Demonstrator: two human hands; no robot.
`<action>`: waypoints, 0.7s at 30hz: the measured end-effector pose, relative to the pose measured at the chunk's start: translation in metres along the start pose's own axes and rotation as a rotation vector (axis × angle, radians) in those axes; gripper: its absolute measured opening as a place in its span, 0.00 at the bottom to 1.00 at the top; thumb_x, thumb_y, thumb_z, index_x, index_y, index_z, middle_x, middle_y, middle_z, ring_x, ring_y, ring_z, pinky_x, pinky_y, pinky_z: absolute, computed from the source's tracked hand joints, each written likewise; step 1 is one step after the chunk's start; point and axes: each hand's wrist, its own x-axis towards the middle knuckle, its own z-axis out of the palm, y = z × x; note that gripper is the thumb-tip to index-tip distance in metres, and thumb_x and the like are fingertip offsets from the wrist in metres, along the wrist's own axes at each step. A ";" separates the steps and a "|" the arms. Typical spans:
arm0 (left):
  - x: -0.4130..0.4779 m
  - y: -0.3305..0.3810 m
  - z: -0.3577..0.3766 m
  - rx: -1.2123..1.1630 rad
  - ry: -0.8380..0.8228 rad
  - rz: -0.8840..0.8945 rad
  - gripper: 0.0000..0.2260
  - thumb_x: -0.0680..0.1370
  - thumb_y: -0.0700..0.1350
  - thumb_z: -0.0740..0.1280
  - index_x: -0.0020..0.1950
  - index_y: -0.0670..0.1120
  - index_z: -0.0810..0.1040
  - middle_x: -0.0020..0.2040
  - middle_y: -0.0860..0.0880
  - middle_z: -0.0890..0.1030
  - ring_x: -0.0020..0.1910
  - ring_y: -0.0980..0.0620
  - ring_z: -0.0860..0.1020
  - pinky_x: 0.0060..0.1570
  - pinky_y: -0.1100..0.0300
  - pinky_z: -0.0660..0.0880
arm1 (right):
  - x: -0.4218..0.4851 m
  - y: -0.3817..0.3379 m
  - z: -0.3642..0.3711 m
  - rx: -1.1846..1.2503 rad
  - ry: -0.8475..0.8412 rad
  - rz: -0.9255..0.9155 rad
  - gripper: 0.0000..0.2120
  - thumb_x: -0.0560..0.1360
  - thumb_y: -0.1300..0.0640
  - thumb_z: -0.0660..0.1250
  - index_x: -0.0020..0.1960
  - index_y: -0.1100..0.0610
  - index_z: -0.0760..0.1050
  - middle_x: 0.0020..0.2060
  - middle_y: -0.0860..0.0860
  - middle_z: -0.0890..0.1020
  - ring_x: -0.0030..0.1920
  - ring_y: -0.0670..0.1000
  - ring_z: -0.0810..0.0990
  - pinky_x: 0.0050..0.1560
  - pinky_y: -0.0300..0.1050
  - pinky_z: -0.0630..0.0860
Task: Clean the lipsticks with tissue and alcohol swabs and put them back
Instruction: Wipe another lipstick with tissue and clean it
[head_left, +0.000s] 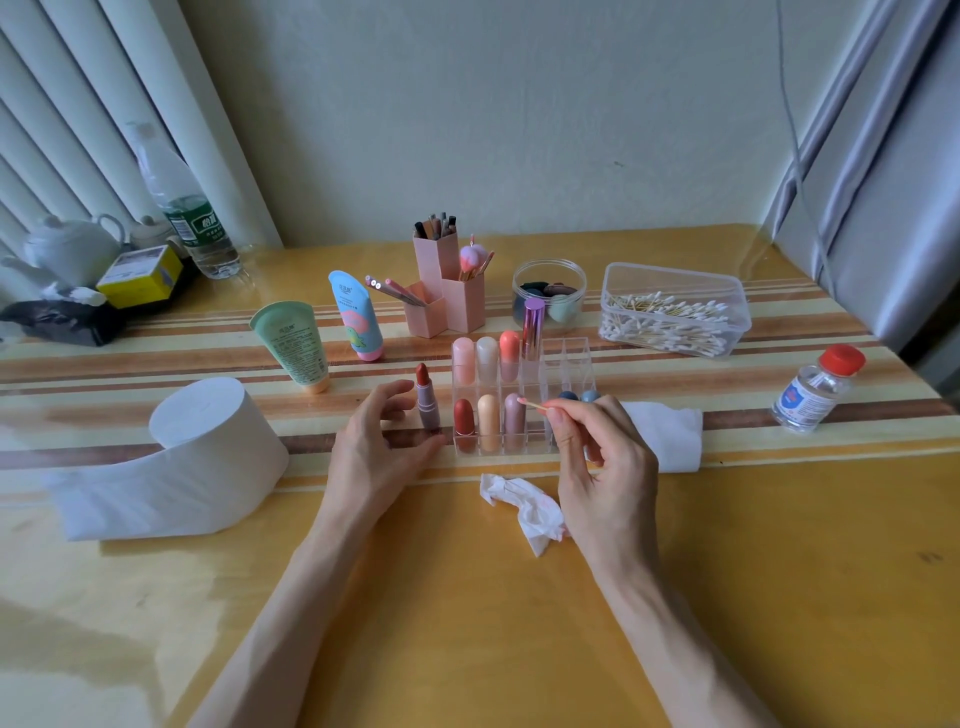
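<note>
Uncapped lipstick (427, 400) upright on table (467, 623), just beside organizer (569, 358). Left hand (382, 441) being held loose beside it, gripping nothing. Swab (535, 406) being pinched by right hand (597, 457). Risk: lipstick being toppled by stray finger, bullet smeared.

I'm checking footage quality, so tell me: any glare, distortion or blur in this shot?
Head view: soft, even light, faint shadows; glare on the glossy table at the back right; wide-angle bending of its stripes and the curtain toward the edges; the top of the bottle at the left looks smeared; the lipstick and swab are sharp.
</note>
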 end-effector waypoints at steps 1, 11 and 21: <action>-0.002 0.002 -0.002 0.026 -0.008 -0.004 0.31 0.70 0.45 0.82 0.71 0.50 0.75 0.60 0.52 0.82 0.50 0.67 0.81 0.46 0.67 0.79 | 0.000 0.000 0.000 0.000 -0.001 -0.001 0.08 0.83 0.60 0.67 0.53 0.61 0.85 0.42 0.44 0.77 0.43 0.37 0.76 0.45 0.26 0.70; -0.037 -0.007 -0.036 0.416 0.140 0.228 0.11 0.73 0.41 0.79 0.55 0.47 0.86 0.52 0.54 0.82 0.48 0.49 0.81 0.46 0.49 0.81 | -0.001 0.003 0.001 0.025 -0.030 -0.010 0.08 0.84 0.58 0.67 0.56 0.59 0.84 0.45 0.48 0.83 0.49 0.45 0.84 0.50 0.36 0.79; -0.045 0.028 -0.034 -0.729 -0.171 -0.176 0.15 0.72 0.57 0.76 0.51 0.48 0.86 0.42 0.45 0.85 0.29 0.52 0.76 0.27 0.67 0.66 | -0.007 -0.009 -0.005 0.146 -0.106 -0.105 0.05 0.80 0.64 0.73 0.55 0.62 0.84 0.44 0.45 0.87 0.43 0.34 0.82 0.46 0.30 0.77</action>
